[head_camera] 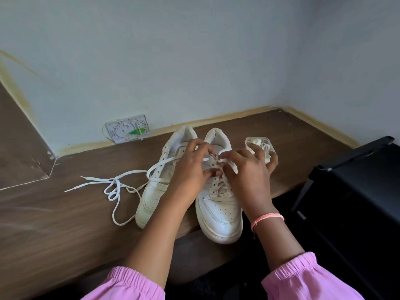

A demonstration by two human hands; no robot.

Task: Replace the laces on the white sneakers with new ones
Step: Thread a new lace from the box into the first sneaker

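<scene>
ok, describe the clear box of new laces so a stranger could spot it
Start at the brown wooden surface below the pale wall. Two white sneakers stand there; the clear plastic box sits just right of the right sneaker. It alone is transparent, with coiled white laces inside.

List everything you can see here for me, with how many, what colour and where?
sneakers: two, white, side by side on the table, toes toward the person
loose lace: one, white, lying left of the sneakers, one end running up onto the left one
lace on the right sneaker: white, at the upper eyelets, under both hands
clear packet: one, holding coiled white laces, right of the sneakers
table: one, dark brown wood, against the wall
wall socket: one, white with a green mark, low on the wall
black rack: one, at far right
left hand: fingers pinching the lace
right hand: fingers pinching the lace, pink thread on the wrist
sleeves: two, pink
</scene>
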